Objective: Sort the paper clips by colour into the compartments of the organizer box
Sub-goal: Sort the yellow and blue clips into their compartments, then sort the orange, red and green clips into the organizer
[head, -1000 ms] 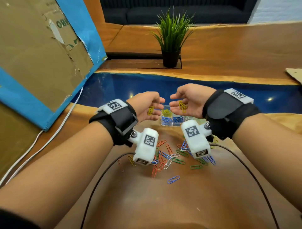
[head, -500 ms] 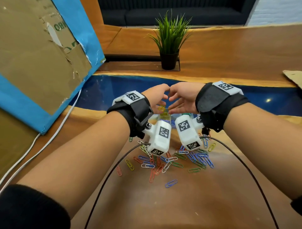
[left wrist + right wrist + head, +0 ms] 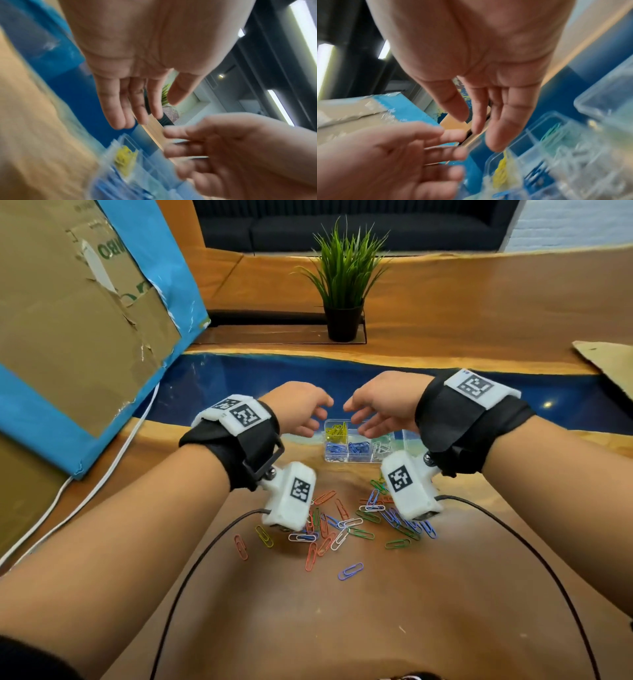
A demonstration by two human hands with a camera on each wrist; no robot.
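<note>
A clear organizer box (image 3: 332, 457) stands past the clip pile, with yellow clips (image 3: 336, 429) in its far left compartment, blue clips (image 3: 358, 447) in the two near left ones and pale clips (image 3: 380, 449) to the right. My left hand (image 3: 305, 414) and right hand (image 3: 375, 414) hover palm-down just above the box, fingers loosely spread, holding nothing. The left wrist view shows my left hand (image 3: 137, 102) empty over the yellow clips (image 3: 124, 158); the right wrist view shows my right hand (image 3: 484, 115) empty above the yellow clips (image 3: 501, 173). A loose pile of coloured clips (image 3: 342, 525) lies on the wood nearer me.
A potted plant (image 3: 344, 285) stands beyond the blue resin strip (image 3: 239, 378). A large cardboard and blue box (image 3: 85, 320) leans at the left, with a white cable (image 3: 102, 474) below it. Black wrist-camera cables (image 3: 191, 577) cross the near table. Cardboard (image 3: 609, 361) lies at the far right.
Both hands held yellow clips a second ago, came together over the box, and now hover apart with empty, spread fingers. More yellow clips lie in the far left compartment.
</note>
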